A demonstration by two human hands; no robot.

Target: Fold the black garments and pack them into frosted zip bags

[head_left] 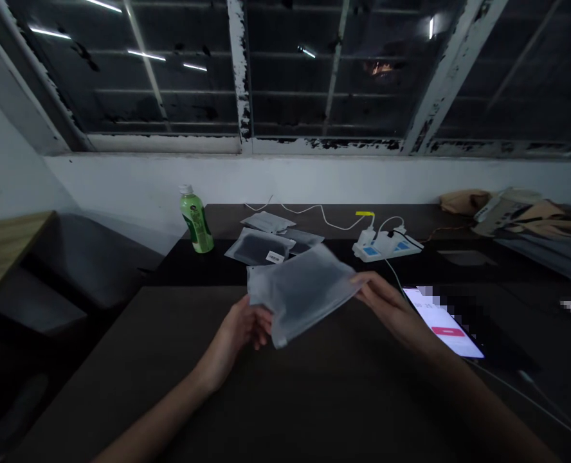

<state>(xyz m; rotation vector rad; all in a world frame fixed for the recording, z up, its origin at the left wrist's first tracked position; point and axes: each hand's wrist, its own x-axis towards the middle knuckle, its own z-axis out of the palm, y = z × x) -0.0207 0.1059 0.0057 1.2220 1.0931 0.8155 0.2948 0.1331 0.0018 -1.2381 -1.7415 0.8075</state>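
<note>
A frosted plastic zip bag (305, 286) is held up above the table, tilted with its right end higher. Its contents do not show clearly through the cloudy film. My right hand (382, 299) pinches the bag's right edge between thumb and fingers. At the lower left corner, my left hand (242, 328) grips the bag with its fingers curled, partly behind the film. Just beyond lies a similar flat bag with dark contents (256, 246) and a white barcode label (274, 257). More such packets (269, 222) lie behind it.
A green bottle (196, 218) stands at the table's left back. Right of the packets is a white power strip (386, 244) with plugs and cables. A lit phone (442, 325) lies by my right forearm. Brown bags (531, 215) lie at the far right. A wooden table (13, 241) stands left.
</note>
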